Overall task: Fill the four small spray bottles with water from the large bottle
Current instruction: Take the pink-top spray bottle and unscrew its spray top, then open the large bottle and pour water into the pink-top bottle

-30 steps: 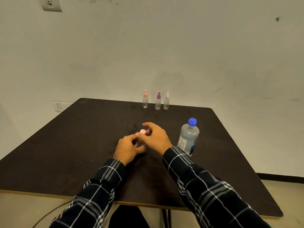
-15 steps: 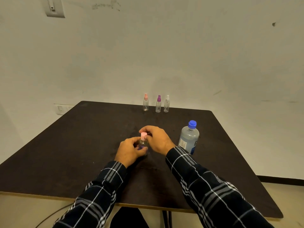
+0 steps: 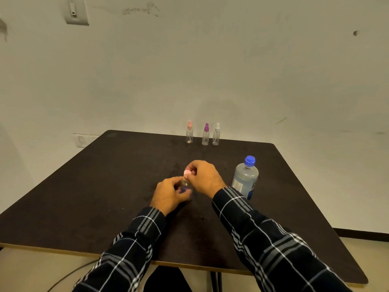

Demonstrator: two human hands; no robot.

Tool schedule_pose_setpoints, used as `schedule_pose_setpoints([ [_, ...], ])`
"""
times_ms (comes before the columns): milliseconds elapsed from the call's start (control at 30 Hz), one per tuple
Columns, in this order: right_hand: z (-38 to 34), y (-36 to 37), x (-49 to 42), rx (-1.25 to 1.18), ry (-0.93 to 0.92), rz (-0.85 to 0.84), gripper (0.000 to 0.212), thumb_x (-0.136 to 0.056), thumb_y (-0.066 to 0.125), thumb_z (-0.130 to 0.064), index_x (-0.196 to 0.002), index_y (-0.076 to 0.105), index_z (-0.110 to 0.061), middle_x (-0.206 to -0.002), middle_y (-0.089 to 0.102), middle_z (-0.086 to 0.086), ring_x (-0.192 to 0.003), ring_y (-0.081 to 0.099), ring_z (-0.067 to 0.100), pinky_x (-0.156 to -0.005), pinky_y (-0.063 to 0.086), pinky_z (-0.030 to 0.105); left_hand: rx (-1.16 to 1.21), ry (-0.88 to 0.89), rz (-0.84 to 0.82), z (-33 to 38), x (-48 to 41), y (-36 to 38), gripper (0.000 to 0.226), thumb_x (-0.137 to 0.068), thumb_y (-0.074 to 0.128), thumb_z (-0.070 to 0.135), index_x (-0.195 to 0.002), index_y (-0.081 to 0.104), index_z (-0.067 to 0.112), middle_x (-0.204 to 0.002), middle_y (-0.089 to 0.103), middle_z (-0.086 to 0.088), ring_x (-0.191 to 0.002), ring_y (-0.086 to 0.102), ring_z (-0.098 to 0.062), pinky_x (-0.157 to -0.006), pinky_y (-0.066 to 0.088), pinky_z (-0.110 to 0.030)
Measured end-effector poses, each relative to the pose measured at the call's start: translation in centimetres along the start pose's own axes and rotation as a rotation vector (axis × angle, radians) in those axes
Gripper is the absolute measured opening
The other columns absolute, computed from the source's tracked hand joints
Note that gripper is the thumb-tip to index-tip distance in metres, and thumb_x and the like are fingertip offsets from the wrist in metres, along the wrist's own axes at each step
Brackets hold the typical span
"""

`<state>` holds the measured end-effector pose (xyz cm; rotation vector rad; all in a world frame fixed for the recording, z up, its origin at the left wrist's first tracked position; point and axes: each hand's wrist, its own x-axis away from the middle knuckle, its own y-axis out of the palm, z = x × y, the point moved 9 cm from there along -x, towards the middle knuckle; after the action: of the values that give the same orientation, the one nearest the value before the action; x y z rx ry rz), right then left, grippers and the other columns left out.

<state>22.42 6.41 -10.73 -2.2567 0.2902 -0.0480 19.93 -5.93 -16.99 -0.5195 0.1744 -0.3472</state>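
Left grip (image 3: 170, 194) holds small bottle (image 3: 185, 183); right grip (image 3: 205, 178) pinches pink cap (image 3: 187, 172), apparently seated.

Dim, yellowish, even light; soft shadows (edges bowed by wide-angle lens).

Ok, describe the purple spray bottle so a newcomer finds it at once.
Start at the dark table and look to its far edge, by the wall, where three small clear bottles stand in a row. The purple-topped bottle is the middle one, between the pink-topped bottle on its left and the white-topped bottle on its right.
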Motion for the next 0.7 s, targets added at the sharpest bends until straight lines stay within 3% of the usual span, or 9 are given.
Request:
schedule_pose_setpoints([
  [133,-1.7,-0.8,0.1,0.055,-0.129,-0.105,0.026,-0.097,0.056,-0.009,-0.117,0.066,-0.023,-0.121,0.064,0.002,-0.11,0.059,0.018,-0.096,0.05,0.034,0.038,-0.011,-0.002,-0.2,-0.1,0.0,0.038,-0.082,0.083,0.021,-0.117,0.072,0.027,-0.098,0.074,0.011,-0.09,0.067,0.0,-0.08,0.049,-0.015],
  [233,-1.3,-2.4,0.1,0.065,-0.122,-0.02,0.031,-0.097,0.054,-0.006,-0.121,0.064,-0.022,-0.125,0.062,0.003,-0.115,0.058,0.02,-0.101,0.048,0.038,0.041,-0.001,0.009,0.0,0.0,-0.1,0.041,-0.083,0.082,0.019,-0.121,0.07,0.027,-0.1,0.072,0.014,-0.091,0.066,0.002,-0.08,0.048,-0.012],
  [333,1.4,-2.2,0.5,0.18,0.034,0.006,0.029,-0.095,0.059,-0.011,-0.122,0.063,-0.021,-0.125,0.061,0.005,-0.114,0.06,0.025,-0.1,0.049,0.042,0.036,0.007,0.023,0.0,0.1,-0.1,0.045,-0.082,0.082,0.019,-0.124,0.069,0.026,-0.101,0.073,0.014,-0.092,0.068,0.002,-0.091,0.055,-0.021],
  [433,3.7,-0.2,2.1,0.291,0.141,-0.078,0.025,-0.096,0.06,-0.02,-0.12,0.064,-0.021,-0.123,0.063,0.007,-0.11,0.062,0.026,-0.096,0.052,0.041,0.005,0.016,0.022,0.1,0.2,0.0,0.045,-0.082,0.083,0.02,-0.125,0.069,0.025,-0.103,0.073,0.013,-0.093,0.067,0.002,-0.091,0.054,-0.019],
  [500,4.5,0.8,3.1,0.363,0.142,-0.093,0.026,-0.097,0.059,-0.023,-0.122,0.063,-0.019,-0.124,0.063,0.007,-0.113,0.062,0.026,-0.095,0.052,0.04,-0.031,0.017,0.032,0.2,0.1,0.0,0.047,-0.082,0.083,0.022,-0.126,0.068,0.024,-0.104,0.073,0.012,-0.094,0.067,0.0,-0.088,0.052,-0.017],
  [600,5.3,1.8,4.1,0.427,0.085,-0.098,0.031,-0.099,0.057,-0.028,-0.127,0.061,-0.018,-0.128,0.061,0.008,-0.116,0.06,0.027,-0.096,0.052,0.04,-0.101,-0.006,0.051,0.2,0.0,-0.1,0.051,-0.081,0.082,0.029,-0.129,0.067,0.024,-0.11,0.072,0.011,-0.1,0.066,-0.005,-0.094,0.052,-0.025],
  [700,5.4,0.9,5.4,0.379,0.011,-0.048,0.051,-0.099,0.056,-0.033,-0.147,0.043,-0.021,-0.138,0.055,0.006,-0.124,0.055,0.024,-0.101,0.049,0.037,-0.089,-0.009,0.053,0.3,0.1,-0.1,0.064,-0.081,0.083,0.027,-0.139,0.058,0.023,-0.113,0.068,0.011,-0.102,0.062,-0.005,-0.092,0.047,-0.021],
])
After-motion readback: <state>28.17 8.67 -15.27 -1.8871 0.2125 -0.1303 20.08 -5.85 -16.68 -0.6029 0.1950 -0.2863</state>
